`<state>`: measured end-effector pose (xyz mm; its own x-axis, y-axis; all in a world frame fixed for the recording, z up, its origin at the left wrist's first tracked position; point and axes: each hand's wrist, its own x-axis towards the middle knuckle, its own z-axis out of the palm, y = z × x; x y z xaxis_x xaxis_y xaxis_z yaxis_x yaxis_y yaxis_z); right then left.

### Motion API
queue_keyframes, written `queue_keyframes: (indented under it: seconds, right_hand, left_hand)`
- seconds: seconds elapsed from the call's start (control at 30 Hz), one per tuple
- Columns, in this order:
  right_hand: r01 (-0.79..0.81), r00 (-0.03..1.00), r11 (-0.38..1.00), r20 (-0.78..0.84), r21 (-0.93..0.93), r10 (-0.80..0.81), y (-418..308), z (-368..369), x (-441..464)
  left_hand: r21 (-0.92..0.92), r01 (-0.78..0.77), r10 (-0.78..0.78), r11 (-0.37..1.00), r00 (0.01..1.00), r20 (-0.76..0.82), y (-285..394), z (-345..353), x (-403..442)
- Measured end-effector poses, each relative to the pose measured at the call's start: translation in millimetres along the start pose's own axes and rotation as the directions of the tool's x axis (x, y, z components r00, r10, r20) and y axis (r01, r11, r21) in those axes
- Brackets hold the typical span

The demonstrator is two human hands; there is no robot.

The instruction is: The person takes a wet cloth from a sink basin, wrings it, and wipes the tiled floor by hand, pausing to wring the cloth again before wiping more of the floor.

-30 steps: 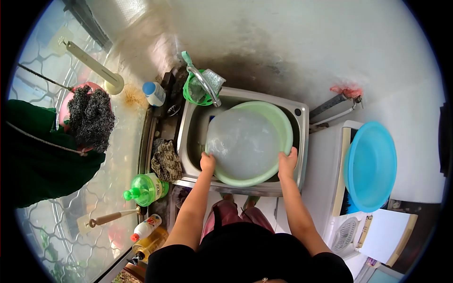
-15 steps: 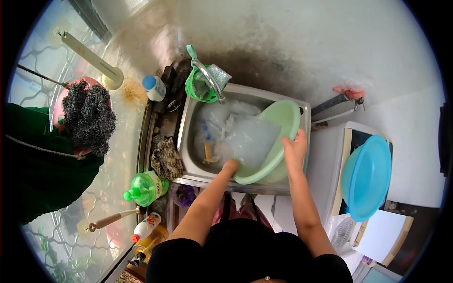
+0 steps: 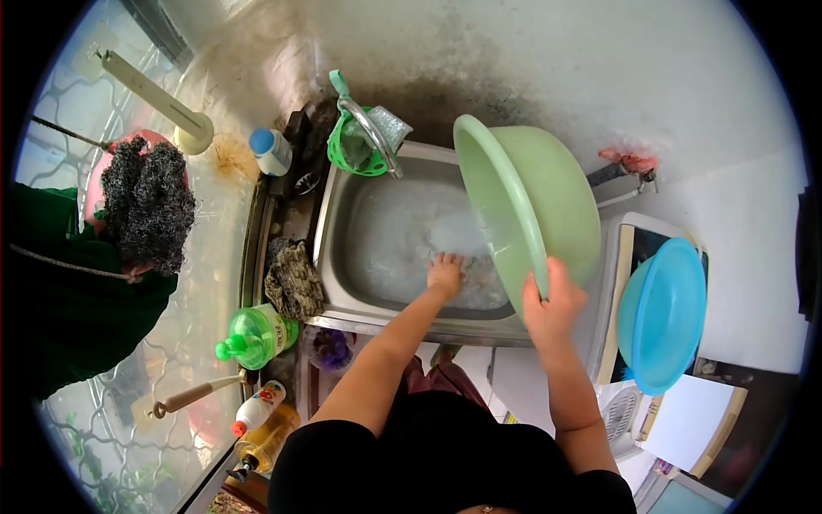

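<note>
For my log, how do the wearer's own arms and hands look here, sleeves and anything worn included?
The left hand and right hand are both ungloved. A plain black top has short sleeves that leave both forearms bare. No watch or bracelet shows on either wrist; whether there are rings, I cannot tell.

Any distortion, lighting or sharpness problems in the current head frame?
Head view: wide-angle distortion, the edges falling to black; the window is pale and bright, while the black shirt shows little detail; highlights glint on the faucet; the water looks cloudy, so what lies under it is indistinct; the green basin's outline reads clearly.
</note>
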<state>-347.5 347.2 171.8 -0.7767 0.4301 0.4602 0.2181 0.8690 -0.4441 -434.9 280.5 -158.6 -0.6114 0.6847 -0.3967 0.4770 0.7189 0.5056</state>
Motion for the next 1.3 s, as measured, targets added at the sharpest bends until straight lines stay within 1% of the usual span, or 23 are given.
queue_keyframes:
  seconds: [0.07, 0.17, 0.23, 0.27, 0.33, 0.37, 0.43, 0.5, 0.53, 0.6, 0.63, 0.7, 0.77, 0.8, 0.9, 0.93, 0.97, 1.03, 1.07, 1.13, 1.17, 1.23, 1.3]
  right_hand:
    - [0.039, 0.999, 0.999, -0.006, -0.039, -0.039, 7.0, -4.9, -1.8]
    - [0.084, 0.991, 0.996, -0.097, -0.039, -0.087, 15.4, -2.5, -5.7]
    - [-0.136, 0.978, 0.984, -0.144, 0.118, 0.152, 19.1, 3.3, -10.0]
    - [-0.136, 0.978, 0.984, -0.141, 0.119, 0.152, 20.4, 7.3, -11.3]
    - [-0.395, 0.884, 0.84, -0.094, 0.372, 0.457, 21.9, 17.2, -14.3]
    - [-0.395, 0.886, 0.838, -0.084, 0.377, 0.456, 23.0, 24.7, -13.4]
    - [-0.423, 0.793, 0.645, -0.085, 0.636, 0.604, 25.6, 43.0, -12.0]
    - [-0.423, 0.753, 0.53, -0.04, 0.735, 0.657, 49.7, 64.5, -22.9]
    - [-0.415, 0.707, 0.411, 0.003, 0.811, 0.708, 61.2, 76.0, -30.1]
    - [-0.433, 0.652, 0.335, 0.035, 0.837, 0.757, 71.2, 93.7, -43.7]
    - [-0.445, 0.592, 0.272, 0.052, 0.853, 0.804, 78.5, 101.7, -52.6]
    - [-0.504, 0.58, 0.215, 0.143, 0.837, 0.802, 101.3, 120.5, -81.0]
    - [-0.575, 0.49, 0.072, 0.272, 0.815, 0.828, 112.3, 138.5, -104.7]
    - [-0.661, 0.445, 0.074, 0.31, 0.747, 0.84, 128.1, 152.7, -126.3]
    - [-0.837, 0.327, -0.033, 0.547, 0.546, 0.771, 117.5, 147.5, -143.1]
    - [-0.929, 0.274, 0.061, 0.566, 0.365, 0.778, 126.7, 148.3, -149.0]
    - [-0.927, 0.281, 0.066, 0.565, 0.37, 0.776, 131.7, 154.4, -156.9]
    - [-0.898, 0.436, 0.399, 0.243, 0.187, 0.867, 134.7, 160.8, -166.1]
    - [-0.894, 0.443, 0.405, 0.243, 0.192, 0.863, 138.4, 161.4, -169.6]
    - [-0.707, 0.701, 0.672, 0.1, 0.22, 0.706, 131.9, 156.1, -167.5]
    - [-0.703, 0.707, 0.676, 0.108, 0.222, 0.699, 125.5, 151.5, -163.7]
    - [-0.52, 0.852, 0.724, 0.218, 0.453, 0.476, 99.5, 132.4, -145.2]
    - [-0.656, 0.754, 0.426, 0.571, 0.623, 0.325, 61.6, 120.7, -126.1]
  left_hand:
    - [0.267, 0.079, -0.097, 0.96, 0.994, 0.055, -14.6, -16.1, -4.6]
    - [0.22, 0.073, -0.119, 0.973, 0.972, 0.204, -45.0, -3.2, -7.2]
    - [0.167, 0.062, -0.102, 0.984, 0.964, 0.245, -52.7, 17.5, -5.8]
    - [0.059, 0.024, -0.044, 0.998, 0.934, 0.355, -49.7, 24.9, -7.1]
    - [-0.106, -0.014, 0.066, 0.994, 0.857, 0.511, -38.8, 29.9, -12.1]
    - [-0.161, -0.021, 0.109, 0.987, 0.82, 0.562, -30.2, 30.3, -14.4]
    - [-0.432, -0.11, 0.285, 0.895, 0.887, 0.364, -20.9, 13.6, -30.4]
    - [-0.333, -0.122, 0.125, 0.935, 0.992, -0.013, -42.1, 30.0, -44.0]
    - [-0.325, -0.105, 0.106, 0.94, 0.994, -0.015, -45.0, 3.4, -61.0]
    - [-0.228, 0.393, -0.364, 0.891, 0.918, 0.16, -45.4, -84.2, -108.8]
    - [-0.173, 0.259, -0.295, 0.95, 0.926, -0.233, -72.9, -67.2, -123.4]
    - [-0.107, 0.141, -0.175, 0.984, 0.679, -0.713, -86.9, -100.9, -156.9]
    - [0.005, 0.405, -0.233, 0.914, 0.537, -0.811, -90.0, -137.4, -183.3]
    - [0.048, 0.509, -0.273, 0.859, 0.537, -0.798, -101.3, -144.5, -190.8]
    - [-0.068, 0.627, -0.42, 0.776, 0.433, -0.797, -137.9, -144.7, -195.1]
    - [-0.041, 0.686, -0.454, 0.726, 0.434, -0.779, -144.3, -147.8, -194.8]
    - [-0.046, 0.685, -0.453, 0.727, 0.428, -0.782, -157.9, -148.5, -192.3]
    - [-0.136, 0.586, -0.467, 0.799, 0.462, -0.754, -169.0, -162.8, -188.7]
    - [-0.115, 0.556, -0.382, 0.823, 0.392, -0.837, -172.3, -166.0, -191.9]
    - [-0.171, 0.423, -0.307, 0.89, 0.276, -0.911, -145.9, -198.6, -205.7]
    - [-0.178, 0.319, -0.253, 0.931, 0.213, -0.944, -126.7, -214.1, -216.4]
    - [-0.587, 0.045, -0.579, 0.808, 0.24, -0.779, -75.9, -236.8, -241.7]
    - [-0.726, -0.286, -0.658, 0.626, 0.307, -0.688, -32.2, -238.9, -260.1]
